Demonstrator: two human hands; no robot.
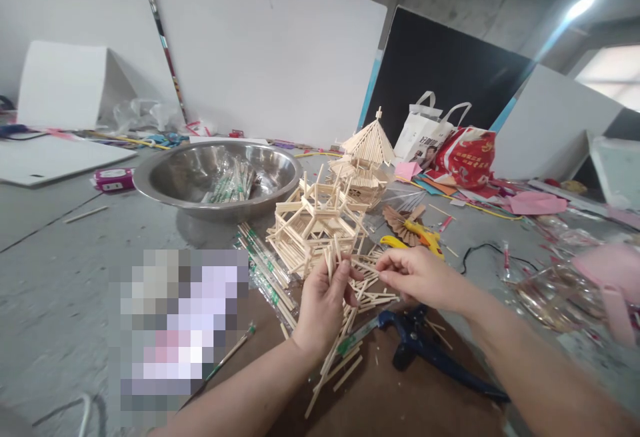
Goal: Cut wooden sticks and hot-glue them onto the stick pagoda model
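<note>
My left hand [323,300] is closed around several short wooden sticks [329,258], their ends poking up past the thumb. To its right, my right hand [417,275] has thumb and fingers pinched at the end of another wooden stick [366,265], over a heap of cut sticks [373,297]. Just behind my hands stands an open lattice frame [320,217] built of such sticks. A finished-looking stick pavilion with a pointed roof [370,147] rises behind it. Blue-handled cutters [425,347] lie below my right hand on a brown board [400,397].
A wide steel basin [165,187] holds wrapped chopsticks [233,182]. More wrapped chopsticks [267,270] lie left of the frame. Yellow scissors [423,233] are beyond my right hand. A red bag [465,160], a white bag [423,133] and pink paper [537,202] sit farther right.
</note>
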